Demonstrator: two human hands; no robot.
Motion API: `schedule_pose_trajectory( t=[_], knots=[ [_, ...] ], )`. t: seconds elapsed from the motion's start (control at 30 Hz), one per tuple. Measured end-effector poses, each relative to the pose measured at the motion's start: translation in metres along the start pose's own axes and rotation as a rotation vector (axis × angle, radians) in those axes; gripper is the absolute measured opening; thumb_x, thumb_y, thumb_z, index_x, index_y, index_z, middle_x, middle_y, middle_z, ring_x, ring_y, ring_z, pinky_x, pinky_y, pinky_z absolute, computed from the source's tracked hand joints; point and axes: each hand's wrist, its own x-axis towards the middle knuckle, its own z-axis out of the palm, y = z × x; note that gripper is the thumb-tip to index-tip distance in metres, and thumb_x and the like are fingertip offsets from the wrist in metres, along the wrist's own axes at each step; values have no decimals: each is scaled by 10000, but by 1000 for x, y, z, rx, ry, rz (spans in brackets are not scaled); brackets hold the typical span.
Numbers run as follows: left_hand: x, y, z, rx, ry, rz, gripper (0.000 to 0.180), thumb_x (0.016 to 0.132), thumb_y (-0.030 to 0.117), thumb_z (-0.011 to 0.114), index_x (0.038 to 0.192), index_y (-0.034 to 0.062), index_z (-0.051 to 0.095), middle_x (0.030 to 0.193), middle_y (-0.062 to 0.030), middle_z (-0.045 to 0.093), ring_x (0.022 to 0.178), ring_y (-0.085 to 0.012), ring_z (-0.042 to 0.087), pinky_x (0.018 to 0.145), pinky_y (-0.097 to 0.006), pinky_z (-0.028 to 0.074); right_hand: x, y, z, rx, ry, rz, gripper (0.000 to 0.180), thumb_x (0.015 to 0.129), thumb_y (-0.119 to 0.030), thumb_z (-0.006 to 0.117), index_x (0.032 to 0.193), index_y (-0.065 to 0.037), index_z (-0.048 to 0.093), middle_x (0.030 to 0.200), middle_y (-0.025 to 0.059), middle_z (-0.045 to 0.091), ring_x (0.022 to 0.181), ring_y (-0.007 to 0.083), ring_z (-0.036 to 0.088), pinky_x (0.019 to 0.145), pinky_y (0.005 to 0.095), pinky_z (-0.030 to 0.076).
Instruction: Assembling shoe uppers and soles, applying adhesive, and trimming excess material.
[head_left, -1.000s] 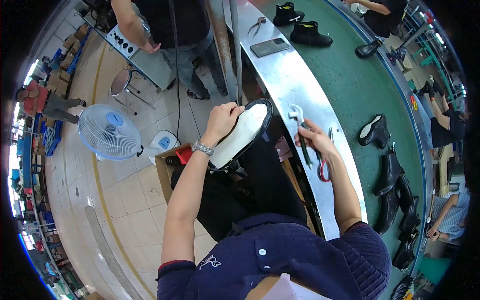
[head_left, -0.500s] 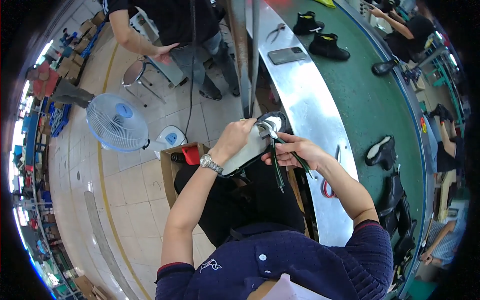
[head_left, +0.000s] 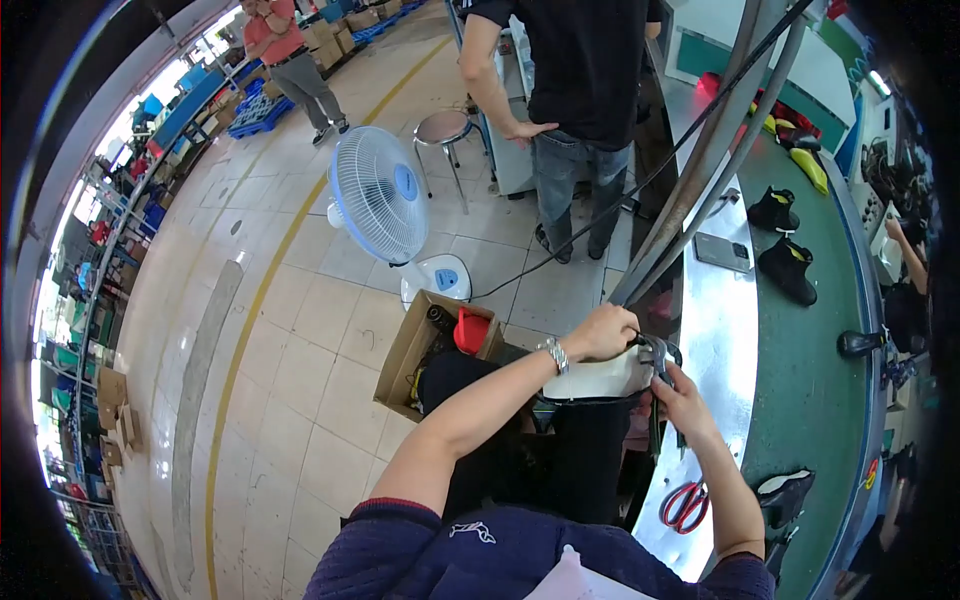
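Note:
My left hand (head_left: 601, 333), with a metal watch on its wrist, grips the upper end of a shoe with a white sole (head_left: 600, 381) held over my lap. My right hand (head_left: 679, 394) is closed on a metal pincer tool (head_left: 655, 355) whose jaws bite the shoe's edge beside the left hand. Both hands meet at the edge of the shiny steel bench (head_left: 722, 330).
Red-handled scissors (head_left: 684, 505) lie on the bench near my right elbow. A green conveyor belt (head_left: 815, 360) carries black boots (head_left: 787, 268). A cardboard box (head_left: 418, 345) and a floor fan (head_left: 380, 209) stand to the left. A person in black (head_left: 560, 90) stands ahead by a stool.
The view has swung left and up toward the floor and fan. My hands stay on the shoe, and the pincer tool has shifted to the shoe's upper edge near the left hand.

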Motion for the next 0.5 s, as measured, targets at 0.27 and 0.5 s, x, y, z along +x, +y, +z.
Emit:
schedule_pose_trajectory(
  t=[0.27, 0.5],
  knots=[
    [-20, 0, -10, -78, -147, -176, 586, 773, 371, 725, 1170, -42, 601, 885, -221, 674, 796, -344, 657, 741, -379, 507, -4, -33, -16, -344, -112, 31, 556, 927, -118, 575, 1440, -82, 362, 954, 75, 655, 758, 144, 631, 667, 263, 519],
    [-75, 61, 24, 305, 112, -64, 1178, 563, 195, 872, 1417, -155, 140, 1305, -322, 449, 1228, -411, 445, 1052, -437, 335, 10, -73, -9, -856, -288, 105, 631, 906, -90, 554, 1455, -19, 252, 882, 115, 660, 758, 195, 656, 745, 344, 508]
  ],
)
